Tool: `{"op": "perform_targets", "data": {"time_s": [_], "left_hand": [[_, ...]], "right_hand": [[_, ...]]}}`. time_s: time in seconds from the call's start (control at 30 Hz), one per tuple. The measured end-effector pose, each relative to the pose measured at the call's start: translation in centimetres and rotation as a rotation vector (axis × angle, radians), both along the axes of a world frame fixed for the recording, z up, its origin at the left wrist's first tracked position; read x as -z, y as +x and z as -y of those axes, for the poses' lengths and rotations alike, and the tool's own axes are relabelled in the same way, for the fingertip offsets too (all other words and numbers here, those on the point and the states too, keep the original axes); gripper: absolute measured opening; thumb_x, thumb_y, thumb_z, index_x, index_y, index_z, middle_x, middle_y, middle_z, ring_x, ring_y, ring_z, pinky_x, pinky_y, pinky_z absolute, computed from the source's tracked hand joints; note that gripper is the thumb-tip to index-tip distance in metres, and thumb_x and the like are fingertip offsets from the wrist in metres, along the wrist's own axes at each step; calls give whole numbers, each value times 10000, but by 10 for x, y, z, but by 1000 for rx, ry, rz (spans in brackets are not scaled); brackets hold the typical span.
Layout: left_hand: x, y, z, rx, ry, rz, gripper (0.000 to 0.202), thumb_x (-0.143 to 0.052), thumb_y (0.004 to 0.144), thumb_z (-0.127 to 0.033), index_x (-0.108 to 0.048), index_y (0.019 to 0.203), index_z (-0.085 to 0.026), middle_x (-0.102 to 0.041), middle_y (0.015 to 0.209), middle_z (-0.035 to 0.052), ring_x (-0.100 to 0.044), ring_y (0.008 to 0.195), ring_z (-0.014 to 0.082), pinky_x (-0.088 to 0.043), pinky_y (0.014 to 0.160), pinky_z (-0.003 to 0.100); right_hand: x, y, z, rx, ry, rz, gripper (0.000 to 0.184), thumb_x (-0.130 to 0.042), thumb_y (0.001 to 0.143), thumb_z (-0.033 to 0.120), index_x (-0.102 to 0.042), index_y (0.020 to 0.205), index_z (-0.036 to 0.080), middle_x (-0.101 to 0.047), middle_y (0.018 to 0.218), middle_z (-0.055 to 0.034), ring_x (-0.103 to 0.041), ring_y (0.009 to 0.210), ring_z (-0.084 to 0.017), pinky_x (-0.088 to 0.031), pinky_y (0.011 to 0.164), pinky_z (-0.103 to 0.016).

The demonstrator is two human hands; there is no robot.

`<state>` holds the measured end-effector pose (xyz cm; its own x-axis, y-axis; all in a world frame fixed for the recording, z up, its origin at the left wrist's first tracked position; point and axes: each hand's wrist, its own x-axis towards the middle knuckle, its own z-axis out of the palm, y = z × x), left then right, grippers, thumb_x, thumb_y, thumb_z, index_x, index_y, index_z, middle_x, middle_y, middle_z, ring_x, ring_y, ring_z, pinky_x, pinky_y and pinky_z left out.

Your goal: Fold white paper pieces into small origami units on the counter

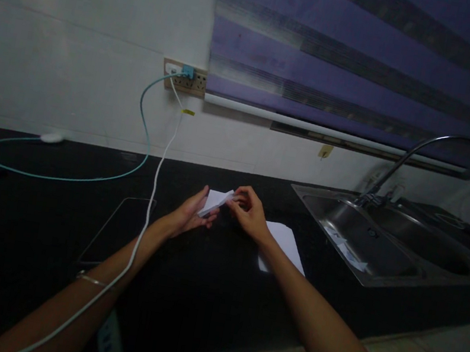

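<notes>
Black surface [198, 290], steel sink [361, 228] holding white scraps [352, 257]; left of it, my left hand [187, 214] and right hand [253, 215] pinch folded paper [215, 198].

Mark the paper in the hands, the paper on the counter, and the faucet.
Held paper [215, 198], head view: white face.
Counter paper [286, 241], head view: top surface.
Faucet [408, 155], head view: curved neck.

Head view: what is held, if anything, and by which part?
Folded white paper: the left hand holds its left and lower edges, the right hand its upper right end.
</notes>
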<state>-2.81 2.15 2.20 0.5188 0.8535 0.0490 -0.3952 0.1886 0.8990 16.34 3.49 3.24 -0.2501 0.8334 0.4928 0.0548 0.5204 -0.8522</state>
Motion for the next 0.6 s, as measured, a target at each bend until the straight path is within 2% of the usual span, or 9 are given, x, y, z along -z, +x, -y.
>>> {"op": "perform_targets", "data": {"time_s": [0.17, 0.3, 0.43, 0.5, 0.6], "left_hand": [[3, -6, -1, -20, -48, 61, 347, -579, 893, -456, -641, 945, -119, -592, 752, 42, -556, 623, 131, -469, 550, 247], [4, -9, -2, -2, -64, 77, 271, -642, 844, -357, -677, 956, -114, -592, 808, 48, -556, 672, 130, -479, 585, 253], [3, -9, -2, 40, -12, 2, 301, -636, 856, -363, -700, 1011, -113, -558, 778, 35, -527, 660, 117, -450, 572, 236], [3, -7, -1, 42, 3, -49, 337, -627, 868, -384, -700, 1053, -112, -540, 768, 28, -519, 652, 111, -431, 560, 225], [3, -5, 0, 32, 26, -90, 381, -610, 880, -441, -697, 1069, -122, -509, 746, 9, -497, 608, 99, -410, 531, 220]], "right_hand": [[-4, 0, 2, -33, 27, 37, 250, -652, 843, 373, -602, 1043, 231, -652, 867, -26, -594, 682, -138, -489, 609, -270], [-6, -3, 5, -44, -12, -36, 310, -621, 867, 400, -507, 1112, 247, -650, 772, 11, -570, 586, -121, -465, 550, -252], [-7, -4, 7, 20, -39, -76, 325, -664, 830, 418, -456, 1021, 257, -618, 691, 48, -538, 502, -108, -417, 476, -231], [-7, -4, 7, 64, -22, -49, 277, -679, 814, 417, -499, 936, 245, -586, 661, 48, -521, 488, -104, -395, 459, -231], [-8, -4, 6, 79, 38, -3, 195, -687, 807, 389, -593, 849, 224, -604, 710, 13, -551, 563, -121, -427, 510, -252]]}}
